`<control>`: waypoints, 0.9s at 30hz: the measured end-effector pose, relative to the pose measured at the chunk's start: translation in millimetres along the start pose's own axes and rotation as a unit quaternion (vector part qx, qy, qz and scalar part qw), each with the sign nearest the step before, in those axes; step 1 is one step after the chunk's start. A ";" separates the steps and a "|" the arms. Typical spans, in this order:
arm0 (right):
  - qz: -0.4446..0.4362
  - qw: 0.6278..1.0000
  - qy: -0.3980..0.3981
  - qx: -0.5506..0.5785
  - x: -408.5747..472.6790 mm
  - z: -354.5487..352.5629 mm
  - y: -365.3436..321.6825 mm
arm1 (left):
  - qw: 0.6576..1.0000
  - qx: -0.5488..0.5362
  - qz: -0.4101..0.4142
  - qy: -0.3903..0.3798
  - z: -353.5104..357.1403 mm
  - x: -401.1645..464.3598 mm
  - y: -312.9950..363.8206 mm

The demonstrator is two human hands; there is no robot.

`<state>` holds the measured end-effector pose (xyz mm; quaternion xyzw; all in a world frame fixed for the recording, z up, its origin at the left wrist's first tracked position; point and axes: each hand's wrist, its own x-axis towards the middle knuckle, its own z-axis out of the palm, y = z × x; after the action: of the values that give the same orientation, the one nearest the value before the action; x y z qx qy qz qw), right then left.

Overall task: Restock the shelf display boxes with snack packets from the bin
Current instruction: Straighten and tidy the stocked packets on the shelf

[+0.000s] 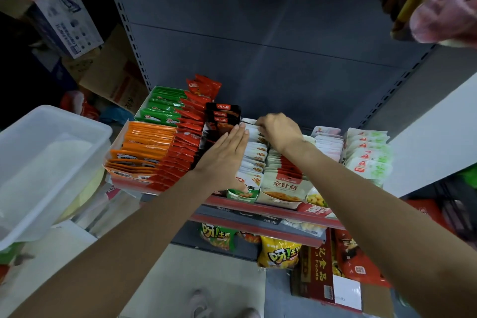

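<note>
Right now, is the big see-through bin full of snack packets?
No, the clear plastic bin at the left looks nearly empty, and both the left hand and right hand are on the white packets on the shelf.

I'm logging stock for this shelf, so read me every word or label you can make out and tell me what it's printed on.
"金针菇": front white packet with a red top, on the shelf.
"呀!土豆": yellow bag on the lower shelf; also the green bag beside it.
"记食品" and "Foods": dark red carton, lower right.
Orange packets, green packets, red packets, black packets: print too small or blurred.
</note>
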<state>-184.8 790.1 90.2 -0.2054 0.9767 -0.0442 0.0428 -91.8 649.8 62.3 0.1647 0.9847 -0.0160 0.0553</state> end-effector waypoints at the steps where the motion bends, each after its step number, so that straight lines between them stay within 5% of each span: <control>1: 0.000 1.000 -0.017 -0.024 1.5 -0.8 -1.8 | 1.000 -0.006 0.000 -0.001 0.2 -0.5 0.2; 6: -0.048 0.995 -0.055 -0.071 6.8 -0.2 -2.7 | 1.000 -0.026 0.001 0.001 -0.7 1.4 0.6; 11: -0.075 0.987 -0.103 0.095 13.3 -11.9 12.7 | 0.999 0.008 0.012 0.029 1.0 -6.9 2.8; 19: -0.058 0.997 -0.032 0.048 -11.8 -1.0 -0.8 | 1.000 0.007 -0.015 -0.017 -8.0 16.6 -1.8; 27: -0.069 0.989 -0.131 0.005 -17.1 2.5 -3.1 | 1.000 -0.024 -0.001 -0.017 -3.9 11.8 -1.9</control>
<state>-167.7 794.0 89.2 -0.2757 0.9461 -0.0247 0.1684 -103.9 652.0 64.9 0.1618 0.9839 0.0048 0.0756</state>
